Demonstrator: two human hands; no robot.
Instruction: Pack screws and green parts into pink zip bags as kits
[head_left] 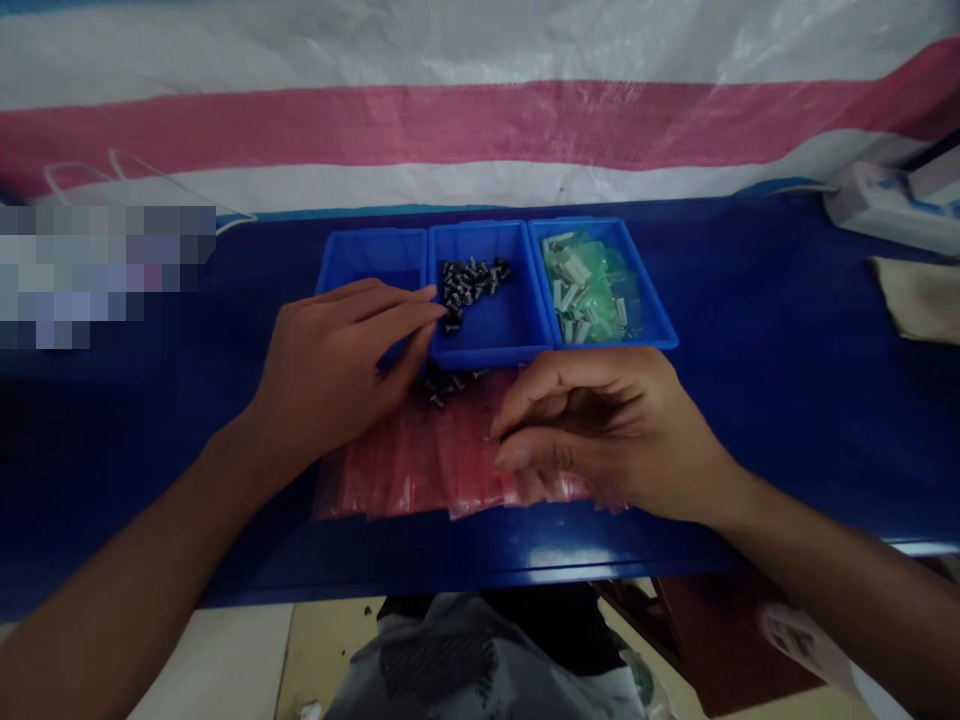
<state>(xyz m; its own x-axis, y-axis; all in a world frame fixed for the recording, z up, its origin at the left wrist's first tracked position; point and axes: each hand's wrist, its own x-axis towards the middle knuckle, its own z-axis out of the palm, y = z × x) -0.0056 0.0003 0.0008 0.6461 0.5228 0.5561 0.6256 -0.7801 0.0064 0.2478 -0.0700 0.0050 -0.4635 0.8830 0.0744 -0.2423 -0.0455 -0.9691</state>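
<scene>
My left hand (345, 345) reaches over the left blue bin, its fingers stretched out and their tips at the wall of the middle blue bin (502, 335). Short black screws (469, 282) lie in that middle bin, close to those fingertips. My right hand (600, 425) is over the red plastic bags (420, 465), thumb and forefinger closed in a pinch. A tiny shiny tip shows at its fingertips, too small to name. Between my hands, more dark screws (442, 385) lie on the red bags, partly covered by my left hand.
The left blue bin (375, 250) is partly hidden by my left hand. In the right blue bin (660, 330) are green plastic packets (596, 290) and pale metal pieces. A white box (892, 215) and beige cloth (915, 300) lie far right on the blue table (765, 330).
</scene>
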